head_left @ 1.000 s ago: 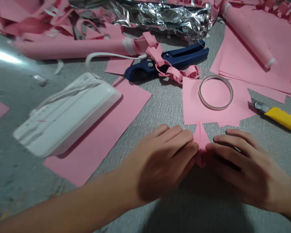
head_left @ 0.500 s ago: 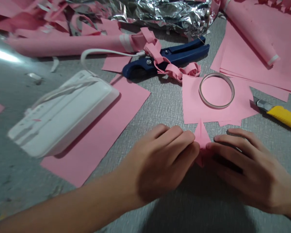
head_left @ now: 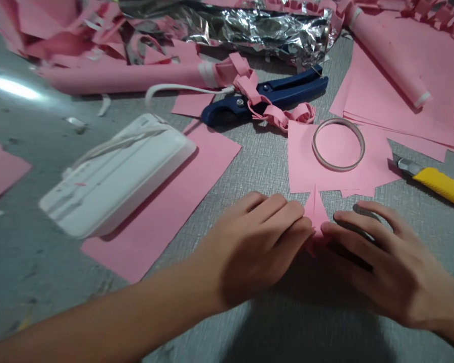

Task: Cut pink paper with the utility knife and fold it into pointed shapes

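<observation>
Low and right of frame centre, your left hand covers and pinches the left edge of the folded pink paper; its lower end is too dark to read. The paper lies between your hands. Your right hand, fingers parted, touches its right edge; hidden thumb, pinch unconfirmed.

- Dim in here; white glare streaks the table far left
- Foil glints
- Dark shadow between left hand and right hand
- Left edge blurry
</observation>
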Demonstrator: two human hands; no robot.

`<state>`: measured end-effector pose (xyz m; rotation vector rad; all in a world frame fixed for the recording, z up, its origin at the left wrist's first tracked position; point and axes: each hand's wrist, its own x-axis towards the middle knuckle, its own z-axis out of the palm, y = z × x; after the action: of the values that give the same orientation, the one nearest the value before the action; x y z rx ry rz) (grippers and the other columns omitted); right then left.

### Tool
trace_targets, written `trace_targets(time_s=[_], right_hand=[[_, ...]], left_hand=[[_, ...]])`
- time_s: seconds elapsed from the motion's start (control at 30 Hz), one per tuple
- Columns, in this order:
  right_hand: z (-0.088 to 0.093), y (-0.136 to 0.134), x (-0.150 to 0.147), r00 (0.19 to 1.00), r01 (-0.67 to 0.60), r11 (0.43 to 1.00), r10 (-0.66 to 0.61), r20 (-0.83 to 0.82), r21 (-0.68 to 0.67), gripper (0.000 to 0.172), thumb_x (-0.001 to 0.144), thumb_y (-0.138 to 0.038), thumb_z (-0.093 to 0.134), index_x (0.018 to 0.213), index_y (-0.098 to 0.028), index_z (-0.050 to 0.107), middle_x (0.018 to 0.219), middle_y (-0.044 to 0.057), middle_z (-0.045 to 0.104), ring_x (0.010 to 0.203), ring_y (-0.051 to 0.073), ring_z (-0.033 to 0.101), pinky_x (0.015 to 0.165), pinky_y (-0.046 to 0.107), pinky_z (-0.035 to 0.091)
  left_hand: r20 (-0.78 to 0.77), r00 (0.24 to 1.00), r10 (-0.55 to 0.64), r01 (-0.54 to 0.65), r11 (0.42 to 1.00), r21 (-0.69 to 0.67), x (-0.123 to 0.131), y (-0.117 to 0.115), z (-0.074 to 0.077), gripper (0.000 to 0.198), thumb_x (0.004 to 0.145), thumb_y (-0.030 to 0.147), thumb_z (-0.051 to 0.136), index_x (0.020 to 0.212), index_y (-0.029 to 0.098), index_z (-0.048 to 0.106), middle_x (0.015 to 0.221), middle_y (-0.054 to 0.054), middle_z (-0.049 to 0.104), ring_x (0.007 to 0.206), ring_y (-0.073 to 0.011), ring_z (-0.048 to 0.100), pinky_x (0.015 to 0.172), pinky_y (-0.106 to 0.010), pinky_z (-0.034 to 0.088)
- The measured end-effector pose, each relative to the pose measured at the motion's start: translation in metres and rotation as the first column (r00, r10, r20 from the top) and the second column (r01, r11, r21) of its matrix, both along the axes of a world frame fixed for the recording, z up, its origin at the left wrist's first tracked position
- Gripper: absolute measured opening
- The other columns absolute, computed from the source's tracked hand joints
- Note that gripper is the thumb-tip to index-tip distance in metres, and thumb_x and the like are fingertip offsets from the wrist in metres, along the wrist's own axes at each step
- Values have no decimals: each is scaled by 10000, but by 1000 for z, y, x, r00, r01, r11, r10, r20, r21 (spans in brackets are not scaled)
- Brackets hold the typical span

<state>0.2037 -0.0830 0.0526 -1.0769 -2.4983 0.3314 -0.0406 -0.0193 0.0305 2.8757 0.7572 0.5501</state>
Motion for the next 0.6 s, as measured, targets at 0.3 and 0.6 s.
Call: trace_targets(time_s=[0.3,0.6], right_hand=[[-6,-6,-1,999,31,999,-31,22,20,221,1140,-141,541,1284,-87,699,1252,101,804,1177,245,683,1142,459,471],[-7,-7,-3,997,80,997,-80,-10,-12,208,1125,-170,592,1303,-137,695,1224,92,803,1174,224,731,1115,412,535]], left_hand=[[-41,999,6,-4,999,53,3,1,4,300,1074,79,523,860,205,691,841,-15,710,754,-234,565,720,-405,404],[190,976,-106,123,989,-83,-12,4,6,245,1082,113,520,900,208,653,810,-3,680,703,-185,553,687,-364,396]])
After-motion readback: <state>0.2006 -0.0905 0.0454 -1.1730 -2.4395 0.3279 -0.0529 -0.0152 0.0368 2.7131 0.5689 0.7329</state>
